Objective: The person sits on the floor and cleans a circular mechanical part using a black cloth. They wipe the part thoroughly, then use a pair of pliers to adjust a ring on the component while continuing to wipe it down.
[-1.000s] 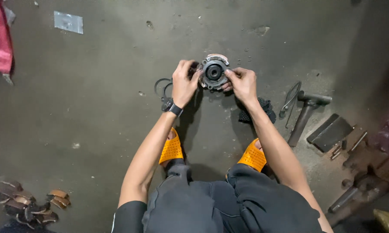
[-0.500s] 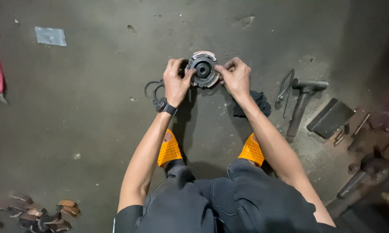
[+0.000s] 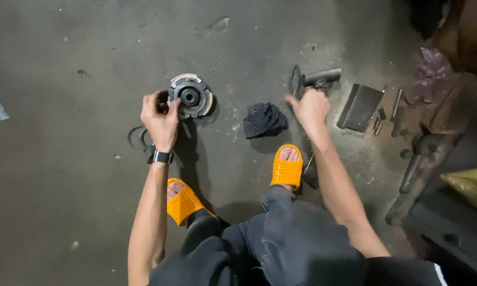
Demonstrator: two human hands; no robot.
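Left hand [image 3: 160,117] fingers pinch clutch hub [image 3: 190,96] rim — could tip; right hand [image 3: 311,107] seemingly closed on hammer [image 3: 320,78] handle.

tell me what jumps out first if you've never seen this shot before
The bright orange slippers on the person's feet, low in the middle, stand out against the dark grey floor. Above them, the left hand grips a round metal part lying on the floor, while the right hand reaches to the hammer and pliers at upper right.
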